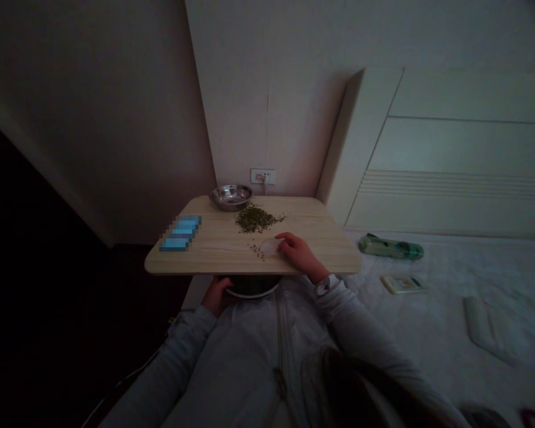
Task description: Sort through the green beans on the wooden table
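Observation:
On the small wooden table (218,252), my right hand (298,254) grips a pale, translucent flat piece (268,247), its exact kind unclear. Several small green beans (258,249) lie just left of it. Farther back spreads a larger pile of green beans (252,219), close to a shiny metal bowl (232,196). Below the table's front edge, my left hand (216,296) holds the side of a dark round container with a pale rim (254,295), at my lap. The table edge hides part of this container and some fingers.
A pixelated blue screen (181,233) lies at the table's left. A wall socket (263,176) with a plug is behind. To the right, the bed (441,321) carries a green bottle (390,247), a phone-like object (403,284) and a white packet (488,327).

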`<state>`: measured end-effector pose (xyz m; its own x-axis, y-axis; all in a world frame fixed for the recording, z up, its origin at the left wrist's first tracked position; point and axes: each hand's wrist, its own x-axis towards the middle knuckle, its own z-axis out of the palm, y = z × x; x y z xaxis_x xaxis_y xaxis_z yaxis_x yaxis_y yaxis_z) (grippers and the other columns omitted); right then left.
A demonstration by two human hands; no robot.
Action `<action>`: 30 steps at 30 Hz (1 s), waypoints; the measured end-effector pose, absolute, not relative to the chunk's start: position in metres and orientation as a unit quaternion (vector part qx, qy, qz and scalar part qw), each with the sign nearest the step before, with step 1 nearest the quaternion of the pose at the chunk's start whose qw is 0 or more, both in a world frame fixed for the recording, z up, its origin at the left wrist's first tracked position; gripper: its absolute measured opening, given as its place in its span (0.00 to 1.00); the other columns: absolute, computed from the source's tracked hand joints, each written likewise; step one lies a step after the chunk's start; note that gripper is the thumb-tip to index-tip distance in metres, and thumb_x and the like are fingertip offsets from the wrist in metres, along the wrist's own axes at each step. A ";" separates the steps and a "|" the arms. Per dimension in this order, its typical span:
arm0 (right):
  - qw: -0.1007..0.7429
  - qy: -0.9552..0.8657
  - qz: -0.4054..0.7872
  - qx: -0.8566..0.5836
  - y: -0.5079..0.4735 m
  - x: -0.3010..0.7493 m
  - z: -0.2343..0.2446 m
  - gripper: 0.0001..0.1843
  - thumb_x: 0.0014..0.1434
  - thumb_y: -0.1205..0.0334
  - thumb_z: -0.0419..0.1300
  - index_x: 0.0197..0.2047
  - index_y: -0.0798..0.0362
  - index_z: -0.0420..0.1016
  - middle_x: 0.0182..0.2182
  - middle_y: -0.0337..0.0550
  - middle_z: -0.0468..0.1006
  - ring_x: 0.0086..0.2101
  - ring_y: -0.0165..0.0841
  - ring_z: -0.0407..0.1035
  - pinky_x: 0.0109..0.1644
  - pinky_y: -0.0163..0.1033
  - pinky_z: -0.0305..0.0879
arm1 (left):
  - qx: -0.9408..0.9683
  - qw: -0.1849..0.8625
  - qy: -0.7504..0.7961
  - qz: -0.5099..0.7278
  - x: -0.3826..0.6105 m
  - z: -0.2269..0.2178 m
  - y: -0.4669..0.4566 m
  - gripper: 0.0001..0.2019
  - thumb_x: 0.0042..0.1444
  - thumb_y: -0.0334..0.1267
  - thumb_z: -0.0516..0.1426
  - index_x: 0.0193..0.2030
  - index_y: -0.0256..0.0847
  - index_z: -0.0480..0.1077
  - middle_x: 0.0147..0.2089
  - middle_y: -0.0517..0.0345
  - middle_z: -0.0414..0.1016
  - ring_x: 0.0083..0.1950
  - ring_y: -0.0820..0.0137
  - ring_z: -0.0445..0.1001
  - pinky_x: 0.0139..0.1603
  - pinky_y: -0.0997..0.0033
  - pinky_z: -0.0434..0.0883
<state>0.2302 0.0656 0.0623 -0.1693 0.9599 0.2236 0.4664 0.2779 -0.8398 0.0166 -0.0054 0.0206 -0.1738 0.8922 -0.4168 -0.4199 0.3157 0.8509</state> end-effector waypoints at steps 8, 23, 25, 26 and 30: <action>0.420 -0.674 0.337 -0.506 0.071 0.233 0.055 0.18 0.46 0.65 0.49 0.41 0.55 0.69 0.23 0.36 0.71 0.24 0.27 0.60 0.31 0.33 0.56 | 0.218 0.599 0.549 0.541 0.018 0.021 -0.006 0.14 0.35 0.25 0.52 0.32 0.41 0.63 0.27 0.61 0.67 0.30 0.69 0.71 0.24 0.70 0.72; 0.406 -0.687 0.333 -0.503 0.065 0.233 0.061 0.16 0.45 0.65 0.49 0.39 0.56 0.70 0.20 0.34 0.68 0.24 0.26 0.60 0.31 0.33 0.55 | 0.210 0.607 0.543 0.541 0.016 0.017 -0.004 0.14 0.34 0.24 0.53 0.31 0.41 0.64 0.28 0.60 0.68 0.32 0.68 0.71 0.25 0.69 0.72; 0.402 -0.687 0.342 -0.500 0.065 0.233 0.061 0.16 0.45 0.65 0.49 0.38 0.56 0.70 0.19 0.33 0.66 0.22 0.26 0.59 0.29 0.32 0.54 | 0.204 0.608 0.545 0.540 0.016 0.018 -0.004 0.14 0.34 0.24 0.53 0.30 0.41 0.64 0.27 0.60 0.68 0.31 0.68 0.71 0.25 0.69 0.72; 0.401 -0.686 0.348 -0.497 0.064 0.233 0.061 0.16 0.45 0.65 0.49 0.38 0.56 0.70 0.18 0.33 0.66 0.22 0.25 0.58 0.29 0.32 0.54 | 0.201 0.609 0.545 0.540 0.017 0.019 -0.005 0.13 0.34 0.24 0.53 0.30 0.41 0.64 0.27 0.61 0.68 0.31 0.68 0.71 0.25 0.69 0.72; 0.411 -0.678 0.357 -0.494 0.064 0.233 0.061 0.16 0.45 0.66 0.49 0.38 0.55 0.69 0.18 0.32 0.66 0.22 0.25 0.58 0.28 0.32 0.54 | 0.203 0.606 0.543 0.544 0.017 0.022 -0.006 0.13 0.35 0.24 0.53 0.30 0.42 0.64 0.28 0.60 0.67 0.32 0.68 0.71 0.25 0.69 0.72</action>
